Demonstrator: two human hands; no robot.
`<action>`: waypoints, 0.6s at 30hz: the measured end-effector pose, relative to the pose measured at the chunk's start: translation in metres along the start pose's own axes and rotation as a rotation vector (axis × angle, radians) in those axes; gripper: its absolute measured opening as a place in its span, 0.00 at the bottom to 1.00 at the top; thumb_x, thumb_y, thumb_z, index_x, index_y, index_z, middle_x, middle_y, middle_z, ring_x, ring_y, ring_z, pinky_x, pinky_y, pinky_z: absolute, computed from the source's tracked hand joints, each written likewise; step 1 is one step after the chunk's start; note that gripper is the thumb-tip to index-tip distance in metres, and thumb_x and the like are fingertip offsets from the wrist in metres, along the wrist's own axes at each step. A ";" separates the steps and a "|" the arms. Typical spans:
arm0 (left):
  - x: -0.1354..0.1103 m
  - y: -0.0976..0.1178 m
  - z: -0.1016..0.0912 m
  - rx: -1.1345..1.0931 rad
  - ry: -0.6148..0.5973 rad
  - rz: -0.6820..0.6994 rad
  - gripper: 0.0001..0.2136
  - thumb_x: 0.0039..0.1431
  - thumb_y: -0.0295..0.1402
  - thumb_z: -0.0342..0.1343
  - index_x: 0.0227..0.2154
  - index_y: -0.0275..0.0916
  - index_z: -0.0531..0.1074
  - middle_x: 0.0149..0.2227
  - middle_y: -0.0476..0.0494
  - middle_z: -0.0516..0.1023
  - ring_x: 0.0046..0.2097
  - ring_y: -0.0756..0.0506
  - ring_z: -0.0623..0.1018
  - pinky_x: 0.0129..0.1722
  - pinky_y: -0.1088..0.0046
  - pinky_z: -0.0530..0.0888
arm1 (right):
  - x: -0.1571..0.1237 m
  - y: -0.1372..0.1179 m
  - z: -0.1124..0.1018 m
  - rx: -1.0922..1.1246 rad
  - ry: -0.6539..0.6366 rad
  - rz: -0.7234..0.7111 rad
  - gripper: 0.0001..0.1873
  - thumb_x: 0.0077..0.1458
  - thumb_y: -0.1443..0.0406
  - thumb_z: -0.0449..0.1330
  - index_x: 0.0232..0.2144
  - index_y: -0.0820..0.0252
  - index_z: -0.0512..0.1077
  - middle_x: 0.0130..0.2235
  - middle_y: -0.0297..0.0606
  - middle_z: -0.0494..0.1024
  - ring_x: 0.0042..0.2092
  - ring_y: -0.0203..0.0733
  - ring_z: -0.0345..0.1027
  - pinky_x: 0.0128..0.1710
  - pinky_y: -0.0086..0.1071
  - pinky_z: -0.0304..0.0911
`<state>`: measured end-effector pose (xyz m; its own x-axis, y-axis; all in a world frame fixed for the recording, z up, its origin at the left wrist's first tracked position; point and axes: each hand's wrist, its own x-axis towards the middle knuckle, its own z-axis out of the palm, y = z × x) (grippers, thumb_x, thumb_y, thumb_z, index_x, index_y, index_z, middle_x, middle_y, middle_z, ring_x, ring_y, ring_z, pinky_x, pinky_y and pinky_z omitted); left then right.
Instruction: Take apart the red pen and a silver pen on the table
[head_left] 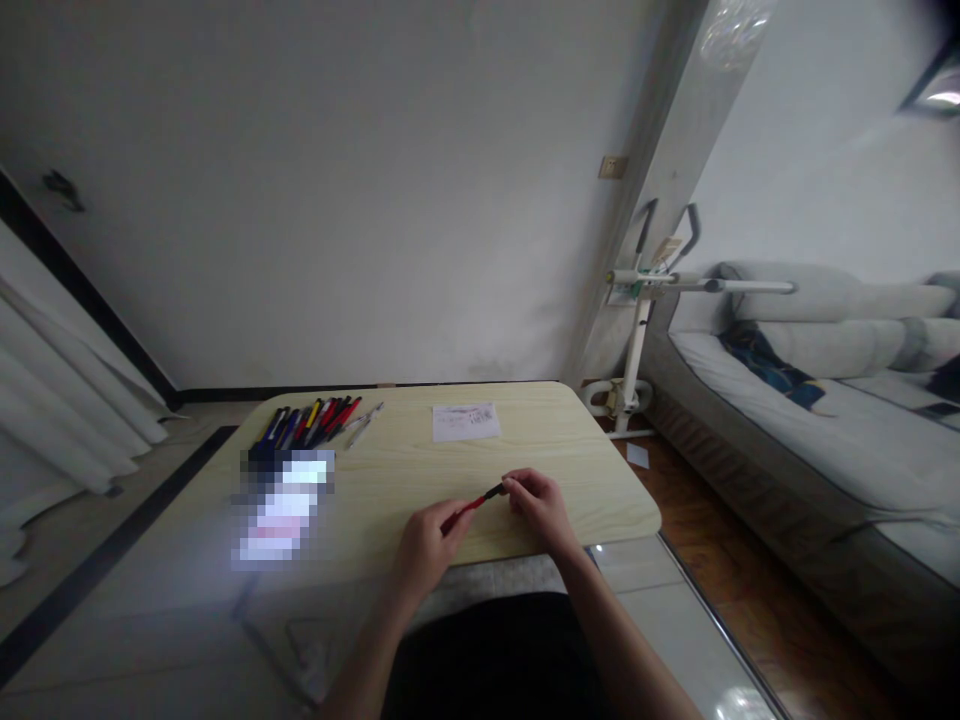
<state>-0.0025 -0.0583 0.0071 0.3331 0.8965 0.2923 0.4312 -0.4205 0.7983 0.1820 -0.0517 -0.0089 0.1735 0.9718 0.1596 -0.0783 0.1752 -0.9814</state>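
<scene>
A slim red and black pen (475, 503) is held between my two hands, above the front part of the light wooden table (397, 470). My left hand (429, 548) pinches its red barrel. At the black end are the closed fingertips of my right hand (537, 506). Whether that black end is a separate cap, I cannot tell. Beyond my hands lies a white sheet of paper (465, 423) with dark marks on it. Several pens and markers (311, 422) in black, blue, red and yellow lie side by side at the table's back left.
A bright pixelated patch (281, 515) covers something at the table's left. Right of the table stand white exercise equipment (639, 330) and a grey sofa (810, 400). A small paper (637, 456) lies on the floor. A wall rises behind the table; white curtains (67, 400) hang left.
</scene>
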 end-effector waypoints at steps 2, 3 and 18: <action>0.000 -0.001 0.000 -0.004 -0.002 0.002 0.12 0.56 0.36 0.48 0.36 0.39 0.75 0.31 0.44 0.78 0.31 0.48 0.75 0.32 0.77 0.69 | 0.000 0.000 0.000 -0.002 -0.006 0.005 0.12 0.44 0.58 0.62 0.27 0.60 0.73 0.19 0.31 0.70 0.18 0.31 0.57 0.18 0.25 0.53; 0.000 -0.001 0.000 -0.007 -0.003 0.004 0.12 0.56 0.36 0.48 0.36 0.39 0.75 0.31 0.44 0.78 0.32 0.48 0.75 0.32 0.77 0.69 | 0.000 0.000 0.000 -0.005 -0.007 0.006 0.11 0.44 0.58 0.62 0.27 0.61 0.73 0.19 0.31 0.70 0.19 0.31 0.57 0.18 0.25 0.53; 0.001 -0.002 -0.002 0.031 -0.038 -0.012 0.15 0.57 0.38 0.46 0.38 0.38 0.74 0.24 0.47 0.75 0.27 0.49 0.73 0.28 0.78 0.67 | 0.001 0.001 -0.002 0.017 -0.048 0.026 0.11 0.43 0.59 0.63 0.27 0.60 0.73 0.21 0.32 0.72 0.19 0.31 0.59 0.18 0.25 0.54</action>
<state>-0.0044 -0.0568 0.0066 0.3596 0.8955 0.2622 0.4610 -0.4148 0.7845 0.1839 -0.0503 -0.0102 0.1242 0.9824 0.1398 -0.0990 0.1524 -0.9833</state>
